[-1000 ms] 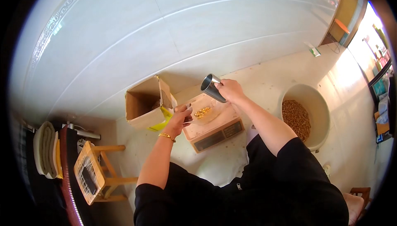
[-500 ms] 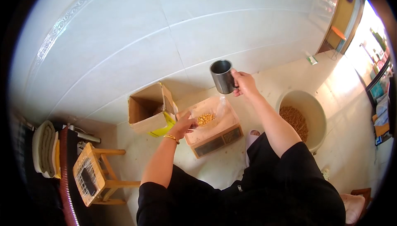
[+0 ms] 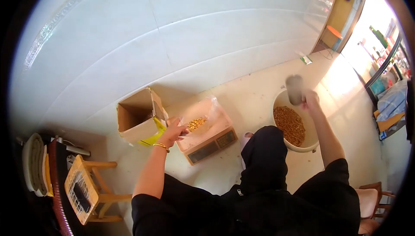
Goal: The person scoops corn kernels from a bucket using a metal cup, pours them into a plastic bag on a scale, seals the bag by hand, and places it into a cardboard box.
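While right hand (image 3: 310, 100) grips mug (image 3: 295, 90) over bucket (image 3: 310, 128), left hand (image 3: 173, 131) pinches bag (image 3: 213, 107) on scale (image 3: 212, 145); carton (image 3: 137, 129) close at left.

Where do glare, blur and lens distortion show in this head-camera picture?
Head view: glare washes out the bright opening at upper right and the floor before it; head view: the cup and right hand are blurred, probably by motion, while the scale looks fairly sharp; head view: the wall seams bow, suggesting a wide lens.
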Available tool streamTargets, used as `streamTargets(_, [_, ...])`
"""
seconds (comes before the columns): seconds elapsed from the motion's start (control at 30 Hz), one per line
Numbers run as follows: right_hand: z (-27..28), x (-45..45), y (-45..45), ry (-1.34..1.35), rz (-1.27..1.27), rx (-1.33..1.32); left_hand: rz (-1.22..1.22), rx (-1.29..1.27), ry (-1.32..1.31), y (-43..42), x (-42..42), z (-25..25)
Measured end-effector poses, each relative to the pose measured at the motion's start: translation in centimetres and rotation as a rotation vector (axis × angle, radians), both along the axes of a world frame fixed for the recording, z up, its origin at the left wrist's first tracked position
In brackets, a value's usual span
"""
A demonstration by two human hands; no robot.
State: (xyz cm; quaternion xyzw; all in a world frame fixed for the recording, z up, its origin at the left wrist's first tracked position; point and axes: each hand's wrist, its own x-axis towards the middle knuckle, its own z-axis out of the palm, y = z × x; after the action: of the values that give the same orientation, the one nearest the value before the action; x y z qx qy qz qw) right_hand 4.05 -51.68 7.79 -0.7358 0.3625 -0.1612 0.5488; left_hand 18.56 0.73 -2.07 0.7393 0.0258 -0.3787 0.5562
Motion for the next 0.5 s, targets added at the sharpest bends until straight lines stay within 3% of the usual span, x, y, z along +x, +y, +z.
streamTargets(0.07, [-2.4,-2.3,-1.7,0.166,-0.027,-0.084,-0.003,0.014,0.011,-0.2,-0.1,0.3])
streamTargets(0.13, [-5.7,-3.4,-3.2,0.565,-0.065,-0.527,0.019,0.013,0.025,-0.3,0.0,0.3])
streamTargets(0.17, [-7.3,-3.8,-4.0,0.57,-0.066,-0.518,0.015,0.022,0.029,-0.3,0.2,0.0])
streamTargets(0.3, [-11.0,-3.0,-5.0,0.764,0.228,-0.792,0.027,-0.04,0.052,-0.5,0.6,-0.2])
streamTargets(0.37, [-13.6,-1.3,-4.4,0.884,0.486,-1.056,0.049,-0.036,0.065,-0.9,0.5,-0.2])
streamTargets(0.5, [-20.5,0.4,-2.2,1.118,0.858,-1.193,0.036,-0.061,0.087,-1.7,0.0,0.4])
